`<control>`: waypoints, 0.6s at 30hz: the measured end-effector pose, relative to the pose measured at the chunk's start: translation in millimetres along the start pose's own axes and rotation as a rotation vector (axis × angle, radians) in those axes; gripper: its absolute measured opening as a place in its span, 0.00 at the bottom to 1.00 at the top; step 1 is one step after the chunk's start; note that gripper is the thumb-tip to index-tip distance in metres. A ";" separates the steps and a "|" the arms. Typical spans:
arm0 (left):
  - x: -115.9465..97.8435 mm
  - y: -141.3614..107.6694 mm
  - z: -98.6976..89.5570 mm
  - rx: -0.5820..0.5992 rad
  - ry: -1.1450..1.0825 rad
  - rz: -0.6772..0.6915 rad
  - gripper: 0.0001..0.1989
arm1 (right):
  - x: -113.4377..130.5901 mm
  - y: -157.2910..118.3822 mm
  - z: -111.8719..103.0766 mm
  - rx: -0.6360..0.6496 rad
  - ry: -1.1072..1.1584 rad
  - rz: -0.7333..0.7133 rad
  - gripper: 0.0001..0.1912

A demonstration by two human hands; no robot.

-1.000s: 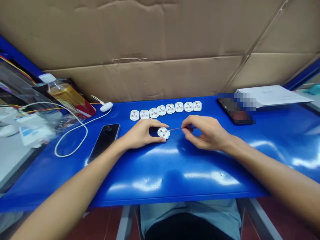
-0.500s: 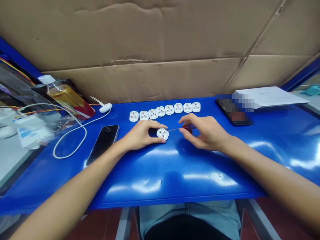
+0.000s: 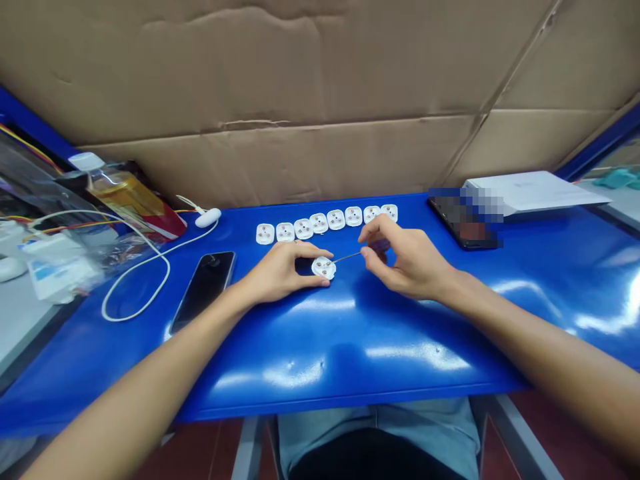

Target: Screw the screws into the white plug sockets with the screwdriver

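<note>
My left hand (image 3: pixel 291 271) pinches a small round white plug part (image 3: pixel 324 268) with metal terminals between thumb and fingers, at the middle of the blue table. From the right, my right hand (image 3: pixel 400 257) grips a thin screwdriver (image 3: pixel 347 257); its handle is mostly hidden in the fingers. The shaft slants left and its tip meets the upper right of the white part. Behind both hands runs a row of several similar white plug parts (image 3: pixel 303 229), each with metal terminals; my right hand partly overlaps the row's right end.
A phone (image 3: pixel 204 291) lies left of my left forearm, beside a looped white cable (image 3: pixel 167 273). A tilted bottle (image 3: pixel 127 197) stands farther left. At the right are a dark device (image 3: pixel 460 223) and a white box (image 3: pixel 535 190). Cardboard (image 3: pixel 280 160) walls the back edge.
The right hand's fingers have curled and shifted slightly around the screwdriver, hiding its red handle. The left hand still holds the white part. The whole view has moved a little.
</note>
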State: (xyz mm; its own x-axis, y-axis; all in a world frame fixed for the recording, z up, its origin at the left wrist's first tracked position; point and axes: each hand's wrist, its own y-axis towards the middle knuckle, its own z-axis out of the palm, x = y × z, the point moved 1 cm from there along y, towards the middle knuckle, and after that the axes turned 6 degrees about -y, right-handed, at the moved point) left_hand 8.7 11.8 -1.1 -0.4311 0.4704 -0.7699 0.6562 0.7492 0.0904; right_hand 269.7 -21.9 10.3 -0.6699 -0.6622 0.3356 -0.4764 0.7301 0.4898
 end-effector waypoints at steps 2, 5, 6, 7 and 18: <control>-0.5 0.1 0.2 0.002 -0.005 0.001 0.26 | 1.5 1.0 1.2 -0.020 -0.036 0.031 0.04; -0.6 0.0 0.4 -0.001 -0.009 -0.007 0.26 | 3.2 2.4 2.9 -0.048 -0.032 0.031 0.06; -0.4 -0.1 0.4 -0.007 -0.007 -0.010 0.26 | 3.6 2.7 3.3 -0.052 -0.008 0.013 0.07; -0.3 -0.1 0.5 -0.010 -0.005 -0.012 0.26 | 3.9 3.0 3.5 -0.053 0.010 -0.006 0.07; 2.5 0.5 1.5 -0.010 0.007 -0.015 0.27 | 2.2 1.3 0.6 -0.016 0.004 -0.052 0.08</control>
State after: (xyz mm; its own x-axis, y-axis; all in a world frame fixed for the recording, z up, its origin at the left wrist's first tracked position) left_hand 8.9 12.6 -4.0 -0.4450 0.4627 -0.7667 0.6436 0.7606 0.0856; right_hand 267.2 -22.3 11.3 -0.6420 -0.7002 0.3123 -0.5016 0.6917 0.5196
